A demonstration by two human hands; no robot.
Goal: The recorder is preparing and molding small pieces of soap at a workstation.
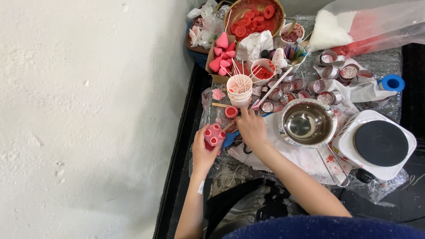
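Note:
My left hand [202, 149] holds a pink, lumpy wax or silicone piece [214, 135] just above the plastic-covered table. My right hand [251, 127] rests on the table beside it, fingers curled and reaching toward a small round red lid [230, 112] and a flat wooden stick [218, 105]. Whether the right hand grips anything is hidden. Just beyond stands a stack of white paper cups [239, 90] filled with thin wooden sticks.
A steel bowl [307, 123] sits right of my right hand, next to a white single-burner hot plate [380, 144]. Several small metal tins [330, 71], pink cone shapes [222, 53], a bowl of red wax discs [253, 17] and a bag [354, 26] crowd the back. A white wall [88, 110] is at left.

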